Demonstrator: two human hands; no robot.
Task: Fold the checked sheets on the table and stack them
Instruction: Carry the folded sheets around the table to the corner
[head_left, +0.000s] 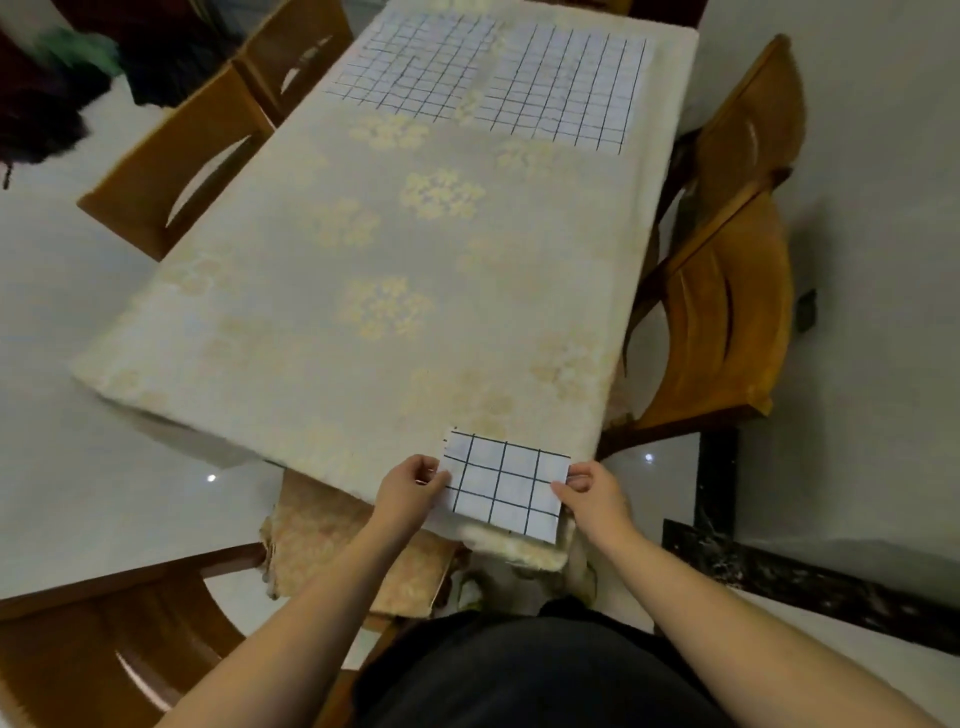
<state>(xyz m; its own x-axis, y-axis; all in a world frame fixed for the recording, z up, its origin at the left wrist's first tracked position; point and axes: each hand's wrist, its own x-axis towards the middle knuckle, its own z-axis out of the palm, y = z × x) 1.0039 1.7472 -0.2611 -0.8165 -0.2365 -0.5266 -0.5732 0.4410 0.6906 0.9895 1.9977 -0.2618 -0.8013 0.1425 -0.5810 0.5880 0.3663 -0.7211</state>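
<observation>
Folded sheet (506, 484) is lying at the near edge of the table (363, 249), its near corner overhanging the rim slightly, long axis running left to right between the two hands. Left hand (413, 486) is pinching the left short edge, thumb on top, fingers closed on the paper; right hand (592, 491) is pinching the right short edge the same way. Both grips are narrow, holding nothing but the sheet. Two unfolded sheets are lying flat at the far end: left sheet (415, 65) and right sheet (566, 85), side by side, nearly touching, well apart from the hands. Likely next: one more fold across the long axis, or setting this one down as the stack's base. The right sheet is sitting more in line with the right hand. Chairs (727, 291) are flanking the table on both sides.
</observation>
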